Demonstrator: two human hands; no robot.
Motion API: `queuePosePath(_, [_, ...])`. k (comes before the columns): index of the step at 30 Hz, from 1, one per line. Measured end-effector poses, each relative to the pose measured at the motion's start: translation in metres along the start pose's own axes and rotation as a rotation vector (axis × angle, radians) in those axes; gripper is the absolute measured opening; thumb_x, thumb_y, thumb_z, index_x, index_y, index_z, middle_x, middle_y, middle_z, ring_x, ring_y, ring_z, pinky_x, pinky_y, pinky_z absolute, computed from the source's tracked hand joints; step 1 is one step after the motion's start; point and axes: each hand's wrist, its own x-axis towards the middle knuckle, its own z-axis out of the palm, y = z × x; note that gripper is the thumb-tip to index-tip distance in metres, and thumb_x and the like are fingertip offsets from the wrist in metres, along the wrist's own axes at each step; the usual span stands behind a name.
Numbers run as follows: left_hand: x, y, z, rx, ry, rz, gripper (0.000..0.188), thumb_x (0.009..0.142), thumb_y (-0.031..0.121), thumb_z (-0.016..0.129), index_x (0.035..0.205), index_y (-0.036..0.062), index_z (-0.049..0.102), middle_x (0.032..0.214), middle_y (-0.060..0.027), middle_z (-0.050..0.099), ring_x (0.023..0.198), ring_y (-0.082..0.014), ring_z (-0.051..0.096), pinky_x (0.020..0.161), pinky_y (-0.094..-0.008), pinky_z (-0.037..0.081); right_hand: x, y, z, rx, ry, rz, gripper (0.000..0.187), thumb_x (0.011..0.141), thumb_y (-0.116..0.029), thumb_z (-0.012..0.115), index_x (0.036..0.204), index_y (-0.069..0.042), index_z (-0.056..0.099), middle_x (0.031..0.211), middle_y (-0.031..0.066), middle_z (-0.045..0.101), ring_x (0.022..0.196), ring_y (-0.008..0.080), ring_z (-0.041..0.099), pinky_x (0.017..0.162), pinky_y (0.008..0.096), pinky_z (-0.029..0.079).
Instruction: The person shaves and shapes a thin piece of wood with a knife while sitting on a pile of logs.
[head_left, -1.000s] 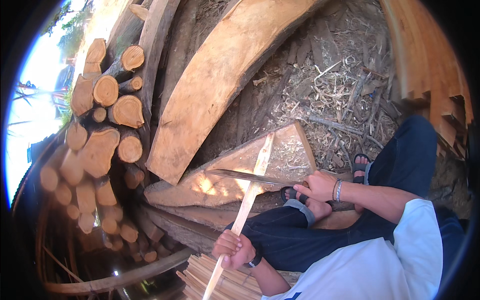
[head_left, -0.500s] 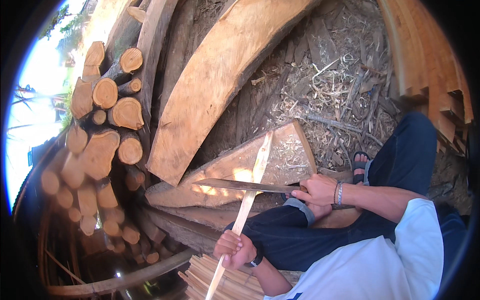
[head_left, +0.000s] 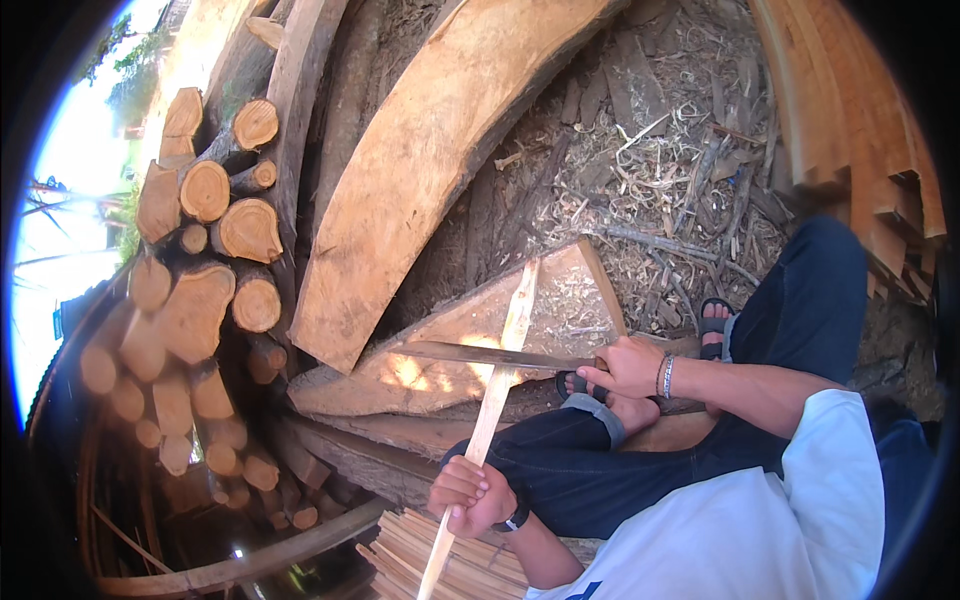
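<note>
A long, pale wooden strip (head_left: 497, 388) slants from the lower edge up to a flat slab of wood (head_left: 574, 290), where its far end rests. My left hand (head_left: 470, 495) is closed round the strip's lower part. In my right hand (head_left: 628, 367) is the handle of a machete (head_left: 470, 354), mostly hidden by the fingers. Its long dark blade points left and crosses the strip near the slab's front edge. Whether the blade cuts into the strip or only lies against it, I cannot tell.
Stacked logs (head_left: 206, 191) stand at the left. A large curved plank (head_left: 420, 150) lies beyond the slab. Wood shavings (head_left: 640, 180) cover the ground ahead. Sawn boards (head_left: 850, 120) are piled at the far right. Several cut strips (head_left: 440, 560) lie beside my left forearm. My legs (head_left: 600, 470) are bent nearby.
The machete has shifted slightly up and to the left along the strip, with my right hand. My left hand keeps its hold in nearly the same place.
</note>
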Motion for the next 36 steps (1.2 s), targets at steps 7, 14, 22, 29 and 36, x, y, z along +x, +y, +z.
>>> queuePosePath(7, [-0.005,0.001,-0.004,0.067,0.008,-0.012,0.027,0.072,0.018,0.048,0.052,0.0122,0.031,0.042,-0.0013,0.032,0.038,-0.0117,0.031,0.045,-0.0245,0.031,-0.005,-0.003,0.001,-0.003,0.019,-0.022,0.066,0.092,-0.057,0.044,0.076,0.002,0.069,0.063,0.0257,0.062,0.066,0.0417,0.065,0.066,0.0492,0.053])
queuePosePath(14, [-0.006,0.002,-0.010,0.027,0.027,-0.018,0.026,0.072,0.016,0.047,0.052,0.0115,0.031,0.043,-0.0013,0.033,0.038,-0.0121,0.032,0.045,-0.0254,0.030,-0.004,-0.006,-0.001,0.034,-0.015,0.011,0.064,0.091,-0.057,0.045,0.084,0.002,0.069,0.064,0.0252,0.062,0.065,0.0416,0.065,0.066,0.0492,0.053])
queuePosePath(22, [-0.004,-0.003,-0.003,0.048,0.032,-0.021,0.027,0.072,0.019,0.047,0.051,0.0128,0.031,0.042,-0.0020,0.032,0.037,-0.0118,0.030,0.045,-0.0252,0.032,0.008,0.017,-0.006,0.084,0.062,0.161,0.065,0.094,-0.052,0.042,0.073,0.005,0.066,0.062,0.0272,0.060,0.064,0.0420,0.064,0.065,0.0483,0.052])
queuePosePath(29, [-0.003,0.000,-0.004,0.056,0.035,-0.025,0.027,0.073,0.018,0.046,0.051,0.0132,0.030,0.042,-0.0019,0.032,0.037,-0.0116,0.030,0.044,-0.0246,0.032,0.000,-0.005,-0.022,0.151,0.068,0.008,0.062,0.096,-0.047,0.043,0.072,0.006,0.067,0.061,0.0216,0.063,0.063,0.0382,0.065,0.065,0.0451,0.053])
queuePosePath(36, [-0.002,0.003,-0.016,0.041,0.103,-0.027,0.027,0.073,0.019,0.044,0.051,0.0131,0.031,0.042,-0.0016,0.031,0.038,-0.0116,0.029,0.044,-0.0252,0.031,0.004,-0.005,-0.002,0.082,0.030,-0.010,0.061,0.095,-0.050,0.043,0.073,0.001,0.069,0.059,0.0186,0.063,0.065,0.0365,0.066,0.066,0.0458,0.054])
